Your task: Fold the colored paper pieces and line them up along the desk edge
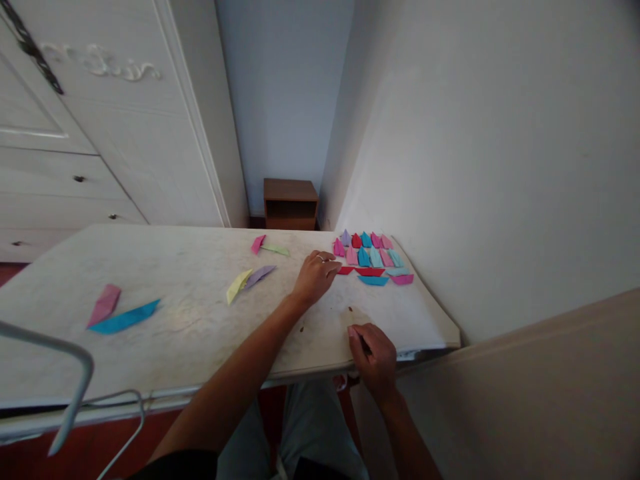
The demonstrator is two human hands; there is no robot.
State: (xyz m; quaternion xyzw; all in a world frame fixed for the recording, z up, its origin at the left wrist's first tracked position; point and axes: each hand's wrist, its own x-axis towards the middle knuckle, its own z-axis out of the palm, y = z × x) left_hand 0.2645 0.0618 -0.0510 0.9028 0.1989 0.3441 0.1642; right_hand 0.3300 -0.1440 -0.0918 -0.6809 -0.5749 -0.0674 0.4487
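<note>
Paper piece [346, 271], red and folded, lies on the table [185, 267] at our left hand's [316, 277] fingertips, just below rows of folded shapes [363, 257]. Left fingers bend toward it; we can't tell if they pinch. Right hand [374, 355] curls inward near the front edge; we can't tell if it hides anything. We judge the paper light, flexible, easily crushed; best hold: lightly by one end. We read no brands, labels or writing.

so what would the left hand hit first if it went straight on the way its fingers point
Probably the leftmost red folded paper, just beyond the left hand's fingers; they may be touching it, depth is unclear.
</note>
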